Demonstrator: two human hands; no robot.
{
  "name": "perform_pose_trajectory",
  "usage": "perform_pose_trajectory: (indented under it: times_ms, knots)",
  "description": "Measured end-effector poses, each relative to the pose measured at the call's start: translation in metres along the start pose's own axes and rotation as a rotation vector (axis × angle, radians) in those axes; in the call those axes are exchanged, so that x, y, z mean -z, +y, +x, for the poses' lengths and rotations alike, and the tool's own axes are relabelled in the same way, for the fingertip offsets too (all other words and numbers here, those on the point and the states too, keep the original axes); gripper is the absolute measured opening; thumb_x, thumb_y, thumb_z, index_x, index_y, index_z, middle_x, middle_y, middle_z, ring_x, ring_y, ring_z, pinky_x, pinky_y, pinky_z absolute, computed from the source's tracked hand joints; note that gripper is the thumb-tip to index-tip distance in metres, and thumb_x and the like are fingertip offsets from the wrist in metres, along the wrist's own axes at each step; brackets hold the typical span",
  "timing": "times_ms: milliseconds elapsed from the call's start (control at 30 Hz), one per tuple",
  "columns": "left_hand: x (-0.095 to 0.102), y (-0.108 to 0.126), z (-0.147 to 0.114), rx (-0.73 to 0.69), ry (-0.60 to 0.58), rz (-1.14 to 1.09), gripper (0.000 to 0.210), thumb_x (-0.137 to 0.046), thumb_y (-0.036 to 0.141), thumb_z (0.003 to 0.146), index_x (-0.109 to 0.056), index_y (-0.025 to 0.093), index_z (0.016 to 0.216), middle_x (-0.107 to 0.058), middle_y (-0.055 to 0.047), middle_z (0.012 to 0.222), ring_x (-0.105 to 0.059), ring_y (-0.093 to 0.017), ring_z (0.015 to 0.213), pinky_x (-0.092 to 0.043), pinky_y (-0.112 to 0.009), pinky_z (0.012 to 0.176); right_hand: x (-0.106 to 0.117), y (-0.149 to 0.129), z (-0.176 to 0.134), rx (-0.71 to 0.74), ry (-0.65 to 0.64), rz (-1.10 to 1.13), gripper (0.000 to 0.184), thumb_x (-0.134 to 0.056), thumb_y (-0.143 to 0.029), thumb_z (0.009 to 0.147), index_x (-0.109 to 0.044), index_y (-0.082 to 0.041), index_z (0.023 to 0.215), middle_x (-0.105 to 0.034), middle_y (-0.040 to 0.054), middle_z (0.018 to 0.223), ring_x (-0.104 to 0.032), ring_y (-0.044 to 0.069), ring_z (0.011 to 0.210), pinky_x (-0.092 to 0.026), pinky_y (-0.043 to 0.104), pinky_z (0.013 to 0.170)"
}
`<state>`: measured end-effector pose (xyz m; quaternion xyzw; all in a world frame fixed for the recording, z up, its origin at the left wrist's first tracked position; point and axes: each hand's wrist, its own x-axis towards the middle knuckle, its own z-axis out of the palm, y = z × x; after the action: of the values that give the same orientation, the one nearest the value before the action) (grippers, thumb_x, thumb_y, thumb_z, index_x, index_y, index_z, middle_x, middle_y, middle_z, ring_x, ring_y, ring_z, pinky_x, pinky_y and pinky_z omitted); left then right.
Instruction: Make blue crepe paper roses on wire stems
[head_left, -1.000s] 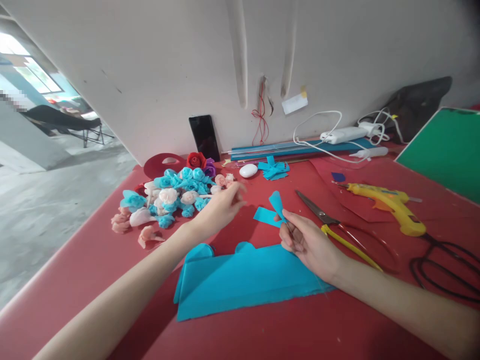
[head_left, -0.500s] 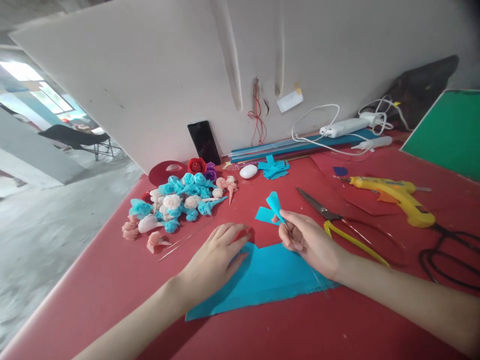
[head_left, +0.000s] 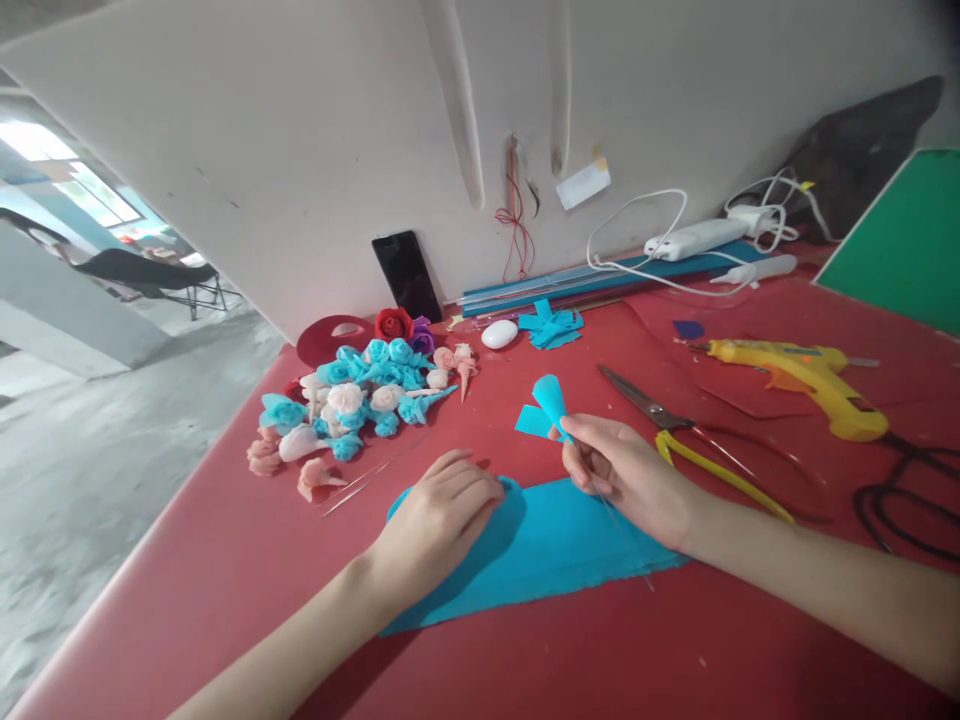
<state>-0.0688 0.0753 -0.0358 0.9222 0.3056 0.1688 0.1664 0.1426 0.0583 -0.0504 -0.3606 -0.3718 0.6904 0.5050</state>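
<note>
My right hand (head_left: 626,475) pinches a folded strip of blue crepe paper (head_left: 550,397) between thumb and fingers. The strip's upper end flares like a petal, and a thin wire runs down below the fingers. Behind it shows a flat blue paper piece (head_left: 531,421); whether the two are joined, I cannot tell. My left hand (head_left: 442,510) lies palm down over a larger blue crepe paper sheet (head_left: 525,550), fingers loosely bent and close together, the thumb hidden. Just right of my right hand are scissors (head_left: 667,425) with yellow and red handles, blades parted.
Blue, white and pink paper flowers (head_left: 360,395) are heaped at left, beside thin wires (head_left: 356,490). A phone (head_left: 409,275) leans on the wall. Behind the hands are a white egg-shaped object (head_left: 499,334) and cut blue strips (head_left: 551,325). A yellow glue gun (head_left: 810,375) lies at right.
My left hand's fingers have drawn together and bent over the sheet, whose upper left edge now shows beside the hand. My right hand keeps its pinch. The view has shifted slightly.
</note>
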Motion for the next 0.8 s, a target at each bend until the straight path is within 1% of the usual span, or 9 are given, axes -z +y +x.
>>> perform_pose_trajectory:
  times_ms: [133, 233, 300, 367, 467, 533, 633, 733, 800]
  knots:
    - [0.002, 0.003, 0.0, 0.164, 0.049, -0.079, 0.013, -0.04, 0.019, 0.089, -0.053, 0.02, 0.086, -0.063, -0.004, 0.086, -0.058, -0.019, 0.085, -0.045, -0.033, 0.079, 0.001, 0.0, 0.001, -0.004, 0.006, 0.009, 0.037, -0.055, -0.041, 0.082, -0.046, -0.016, 0.057, -0.051, -0.0037, 0.048, -0.031, 0.005, 0.04, -0.021, 0.022, 0.042]
    - [0.003, 0.002, 0.001, 0.324, 0.108, -0.172, 0.01, -0.038, 0.025, 0.09, -0.047, 0.021, 0.086, -0.06, -0.002, 0.08, -0.059, -0.016, 0.073, -0.045, -0.026, 0.063, 0.002, 0.0, 0.001, -0.004, 0.009, 0.017, 0.037, -0.055, -0.042, 0.082, -0.047, -0.016, 0.057, -0.05, -0.0039, 0.048, -0.031, 0.005, 0.04, -0.021, 0.022, 0.041]
    - [0.005, 0.002, 0.002, 0.407, 0.143, -0.248, 0.011, -0.036, 0.028, 0.091, -0.043, 0.021, 0.086, -0.056, 0.002, 0.069, -0.056, -0.014, 0.063, -0.042, -0.023, 0.055, 0.001, -0.001, 0.0, -0.002, 0.005, 0.026, 0.032, -0.055, -0.042, 0.082, -0.051, -0.017, 0.061, -0.051, -0.0041, 0.05, -0.036, 0.006, 0.043, -0.026, 0.021, 0.043]
    - [0.008, 0.002, 0.004, 0.458, 0.167, -0.323, 0.011, -0.035, 0.03, 0.091, -0.041, 0.022, 0.086, -0.049, 0.005, 0.062, -0.051, -0.012, 0.058, -0.038, -0.021, 0.05, -0.002, -0.003, -0.001, 0.005, -0.009, 0.029, 0.028, -0.055, -0.041, 0.081, -0.057, -0.017, 0.067, -0.057, -0.0024, 0.058, -0.048, 0.008, 0.054, -0.036, 0.022, 0.055]
    - [0.015, 0.005, 0.008, 0.484, 0.17, -0.423, 0.011, -0.036, 0.031, 0.091, -0.04, 0.022, 0.086, -0.044, 0.006, 0.06, -0.045, -0.01, 0.054, -0.035, -0.019, 0.048, -0.009, -0.008, -0.003, 0.0, -0.053, 0.019, 0.023, -0.058, -0.039, 0.08, -0.062, -0.017, 0.073, -0.065, 0.0018, 0.074, -0.058, 0.014, 0.079, -0.039, 0.027, 0.079]
    - [0.019, 0.009, 0.012, 0.48, 0.152, -0.472, 0.012, -0.038, 0.032, 0.09, -0.04, 0.022, 0.085, -0.043, 0.006, 0.059, -0.045, -0.009, 0.053, -0.036, -0.019, 0.048, -0.012, -0.01, -0.004, -0.017, -0.081, 0.025, 0.021, -0.06, -0.038, 0.078, -0.063, -0.018, 0.075, -0.067, 0.0032, 0.08, -0.059, 0.017, 0.086, -0.039, 0.031, 0.084]
    - [0.024, 0.016, 0.017, 0.472, 0.153, -0.496, 0.012, -0.042, 0.034, 0.088, -0.041, 0.022, 0.086, -0.046, 0.007, 0.057, -0.048, -0.01, 0.053, -0.038, -0.02, 0.049, -0.015, -0.013, -0.006, -0.033, -0.109, 0.042, 0.022, -0.059, -0.038, 0.079, -0.064, -0.018, 0.076, -0.068, 0.0052, 0.083, -0.06, 0.019, 0.088, -0.041, 0.036, 0.085]
    - [0.035, 0.03, 0.015, 0.474, 0.267, -0.434, 0.012, -0.046, 0.033, 0.087, -0.045, 0.021, 0.091, -0.05, 0.005, 0.063, -0.049, -0.011, 0.059, -0.039, -0.023, 0.055, -0.016, -0.015, -0.009, 0.004, -0.098, 0.049, 0.021, -0.059, -0.038, 0.081, -0.066, -0.019, 0.077, -0.069, 0.0047, 0.083, -0.061, 0.019, 0.088, -0.042, 0.036, 0.085]
    - [0.044, 0.042, 0.007, 0.459, 0.366, -0.389, 0.013, -0.047, 0.032, 0.087, -0.051, 0.02, 0.084, -0.054, 0.002, 0.07, -0.05, -0.012, 0.063, -0.04, -0.024, 0.058, -0.017, -0.017, -0.01, 0.046, -0.08, 0.058, 0.019, -0.059, -0.038, 0.08, -0.065, -0.021, 0.075, -0.069, 0.0028, 0.083, -0.061, 0.018, 0.09, -0.043, 0.035, 0.085]
